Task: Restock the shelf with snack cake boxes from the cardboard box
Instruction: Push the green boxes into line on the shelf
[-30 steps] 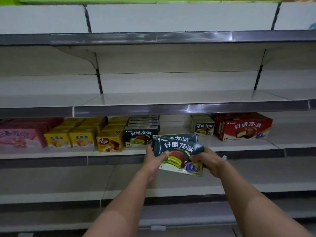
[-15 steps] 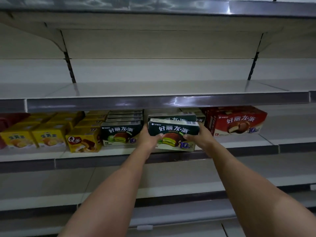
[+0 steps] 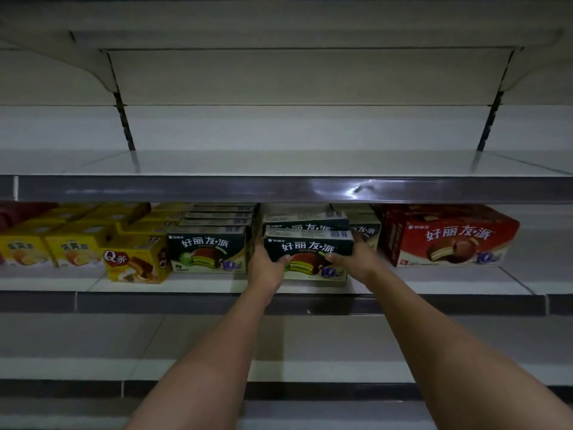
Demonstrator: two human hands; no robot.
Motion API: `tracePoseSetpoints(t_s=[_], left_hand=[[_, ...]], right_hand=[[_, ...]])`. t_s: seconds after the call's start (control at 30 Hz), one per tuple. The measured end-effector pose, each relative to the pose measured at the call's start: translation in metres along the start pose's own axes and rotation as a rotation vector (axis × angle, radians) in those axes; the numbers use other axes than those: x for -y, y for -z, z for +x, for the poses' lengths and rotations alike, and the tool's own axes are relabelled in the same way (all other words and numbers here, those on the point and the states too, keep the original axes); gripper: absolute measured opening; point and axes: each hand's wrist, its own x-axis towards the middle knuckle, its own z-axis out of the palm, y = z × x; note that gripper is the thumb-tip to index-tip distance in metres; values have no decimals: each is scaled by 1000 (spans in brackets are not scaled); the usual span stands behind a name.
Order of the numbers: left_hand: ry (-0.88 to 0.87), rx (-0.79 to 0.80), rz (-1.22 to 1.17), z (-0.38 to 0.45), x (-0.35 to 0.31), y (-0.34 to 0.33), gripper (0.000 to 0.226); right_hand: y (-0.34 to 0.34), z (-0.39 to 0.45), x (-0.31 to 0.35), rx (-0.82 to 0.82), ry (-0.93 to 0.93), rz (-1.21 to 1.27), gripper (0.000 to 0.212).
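Our left hand (image 3: 266,268) and right hand (image 3: 356,262) grip the ends of a dark green rectangular cardboard snack cake box (image 3: 308,254), thumbs curled onto its front. It sits on the white metal shelf (image 3: 434,282); an identical second green box (image 3: 305,221) stands directly behind, between a matching green row (image 3: 207,248) and a red carton (image 3: 449,235).

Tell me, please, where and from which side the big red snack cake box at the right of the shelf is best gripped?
Probably by its two short ends, from the front. The red box is long and low, stands face-out, with bare shelf to its right, though a small dark green box sits close on its left. One hand on each end, thumbs forward, suits that width.
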Motion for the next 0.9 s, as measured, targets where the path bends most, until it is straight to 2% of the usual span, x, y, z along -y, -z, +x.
tracePoseSetpoints(t_s=[0.1, 0.2, 0.33, 0.5, 0.67, 0.83, 0.9], left_hand=[[-11, -2, 50, 14, 11, -4, 84], [23, 7, 233, 17, 30, -3, 75], [11, -34, 425, 20, 33, 0, 65], [43, -99, 562, 20, 27, -2, 67], [113, -140, 349, 31, 25, -12, 57], [214, -78, -78, 54, 28, -23, 67], [253, -45, -205, 69, 33, -26, 65]], right_hand=[[-8, 17, -10, 13, -16, -21, 67], [-19, 18, -27, 136, -59, -96, 77], [-24, 18, -36, 40, -64, -309, 65], [-22, 23, -28, 9, -88, -374, 57], [-32, 34, -24, -11, -105, -390, 49], [-42, 55, -22, -46, -152, -334, 37], [-47, 63, -22, -73, -161, -298, 31]])
